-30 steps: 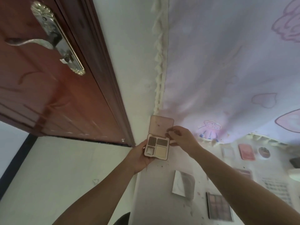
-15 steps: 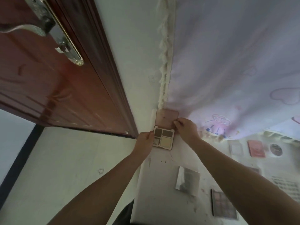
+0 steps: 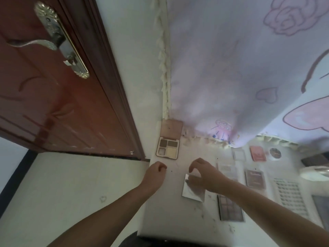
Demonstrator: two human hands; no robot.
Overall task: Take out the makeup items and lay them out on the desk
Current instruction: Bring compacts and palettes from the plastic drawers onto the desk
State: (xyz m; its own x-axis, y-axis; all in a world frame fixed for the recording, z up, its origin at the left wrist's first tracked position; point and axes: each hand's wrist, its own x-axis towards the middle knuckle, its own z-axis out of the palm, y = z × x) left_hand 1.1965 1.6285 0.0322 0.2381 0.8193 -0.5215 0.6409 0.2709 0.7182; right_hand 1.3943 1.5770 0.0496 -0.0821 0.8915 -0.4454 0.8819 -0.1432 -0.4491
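Note:
An open four-pan palette (image 3: 168,147) lies on the white desk (image 3: 170,216) at its far left corner, lid leaning toward the curtain. My left hand (image 3: 154,177) hovers just below it, fingers loosely curled, holding nothing. My right hand (image 3: 204,172) hangs over a silver square compact (image 3: 191,192), fingers curved down, not gripping it. A larger eyeshadow palette (image 3: 230,208) lies to the right of the compact.
Further right on the desk lie a brown palette (image 3: 255,178), a clear case (image 3: 239,155), a pink case (image 3: 257,153), a round compact (image 3: 275,153) and a keyboard (image 3: 290,196). A patterned curtain (image 3: 240,68) hangs behind. A red-brown door (image 3: 53,95) stands at left.
Both hands held the open four-pan palette, set it down at the desk's far left corner, then let go and drew back toward me.

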